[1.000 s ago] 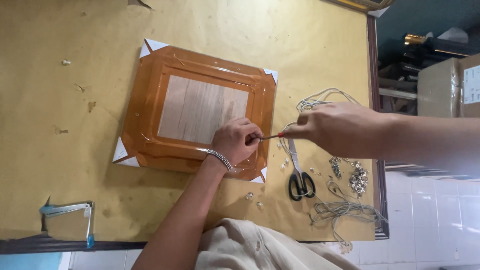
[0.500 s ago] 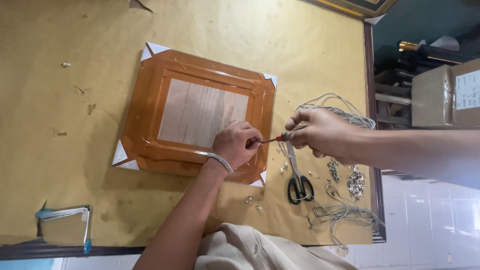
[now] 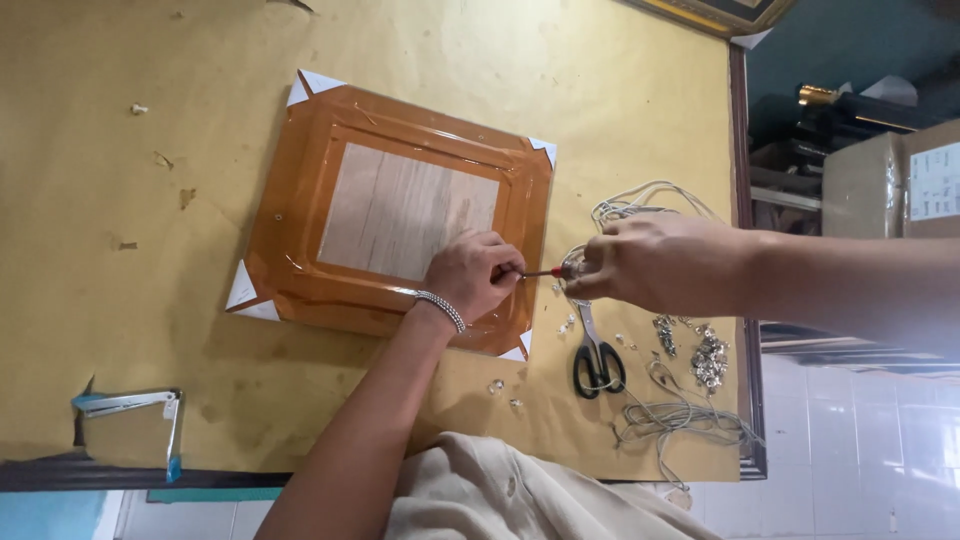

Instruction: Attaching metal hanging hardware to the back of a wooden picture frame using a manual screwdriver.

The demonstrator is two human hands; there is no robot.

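Through the head camera, the left hand point(image 3: 475, 275) is pressing down, fingers curled, on the one orange picture frame point(image 3: 395, 215) lying face-down on the yellow table point(image 3: 150, 230). The right hand point(image 3: 655, 265), fingers closed around a thin screwdriver point(image 3: 540, 272), is driving its tip at the frame's right edge, probably fixing hanging hardware; steady pressure matters. Right of the frame are lying one pair of scissors point(image 3: 597, 360), a cord tangle point(image 3: 680, 415) and a heap of small metal fittings point(image 3: 708, 358).

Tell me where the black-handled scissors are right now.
In the head view, the black-handled scissors lie on the yellow paper-covered table, right of the orange-wrapped picture frame, under the right hand and beside the tangled grey cord.
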